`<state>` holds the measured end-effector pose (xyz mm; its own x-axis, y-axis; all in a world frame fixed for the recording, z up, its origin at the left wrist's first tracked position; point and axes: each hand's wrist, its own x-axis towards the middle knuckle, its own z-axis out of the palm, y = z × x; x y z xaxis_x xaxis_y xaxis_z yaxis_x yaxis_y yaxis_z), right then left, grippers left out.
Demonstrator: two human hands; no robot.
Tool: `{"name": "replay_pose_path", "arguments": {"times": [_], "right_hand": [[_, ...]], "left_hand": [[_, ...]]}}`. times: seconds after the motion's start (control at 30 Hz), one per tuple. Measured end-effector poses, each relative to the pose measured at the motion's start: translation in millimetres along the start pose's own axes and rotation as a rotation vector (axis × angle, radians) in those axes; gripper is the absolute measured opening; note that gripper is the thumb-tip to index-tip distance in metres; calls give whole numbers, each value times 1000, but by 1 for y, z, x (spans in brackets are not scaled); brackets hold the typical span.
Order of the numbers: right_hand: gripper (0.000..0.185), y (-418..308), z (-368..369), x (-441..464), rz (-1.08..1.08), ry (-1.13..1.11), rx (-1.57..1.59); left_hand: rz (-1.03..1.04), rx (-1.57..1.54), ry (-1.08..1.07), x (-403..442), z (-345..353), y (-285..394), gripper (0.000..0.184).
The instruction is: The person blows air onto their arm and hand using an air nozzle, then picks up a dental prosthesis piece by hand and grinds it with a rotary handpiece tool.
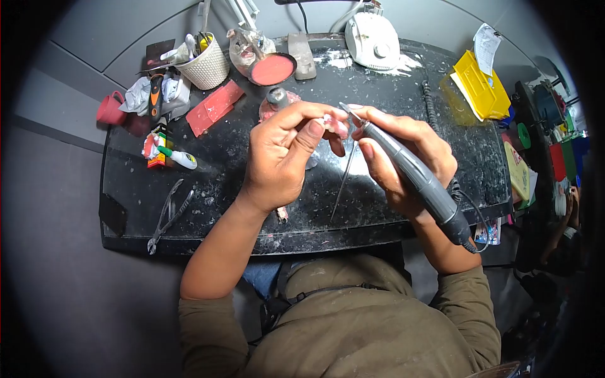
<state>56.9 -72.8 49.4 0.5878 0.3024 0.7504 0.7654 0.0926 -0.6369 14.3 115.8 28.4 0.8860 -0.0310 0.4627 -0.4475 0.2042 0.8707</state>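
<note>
My left hand (283, 148) pinches a small pink-and-white denture (336, 126) between thumb and fingers, above the middle of the desk. Wrapped in my right hand (409, 148) is a dark grey rotary handpiece (413, 167), its body slanting down toward my right forearm. The handpiece's thin metal bur (348, 110) points at the denture from close by; whether they touch I cannot tell. A coiled cord (430, 104) lies behind my right hand. Beneath the two hands a thin metal instrument (343, 179) rests on the black desk (233, 220).
Pliers (167, 217) and a small glue bottle (183, 158) lie at left, near pink wax sheets (214, 108). Along the back are a woven basket (208, 66), a pan of pink material (272, 69) and a white control unit (372, 43). A yellow tray (482, 85) stands at right.
</note>
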Motion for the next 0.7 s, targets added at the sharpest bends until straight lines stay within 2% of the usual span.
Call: {"name": "replay_pose_path", "arguments": {"times": [0.07, 0.2, 0.3, 0.37, 0.5, 0.7], "right_hand": [[30, 1, -2, 4, -74, -38, -85], [24, -1, 3, -2, -7, 5, 18], [19, 2, 5, -2, -27, 25, 109], [18, 6, 6, -1, -122, 17, 65], [20, -1, 7, -1, -51, -7, 147], [20, 2, 4, -1, -92, -52, 36]], "left_hand": [[27, -8, 17, 1, 3, 2, 21], [64, -40, 20, 1, 3, 1, 14], [85, -27, 23, 1, 4, 2, 15], [69, -20, 19, 0, 3, 3, 16], [4, -39, 11, -2, 3, 6, 17], [-8, -63, 6, -3, 2, 7, 17]]}}
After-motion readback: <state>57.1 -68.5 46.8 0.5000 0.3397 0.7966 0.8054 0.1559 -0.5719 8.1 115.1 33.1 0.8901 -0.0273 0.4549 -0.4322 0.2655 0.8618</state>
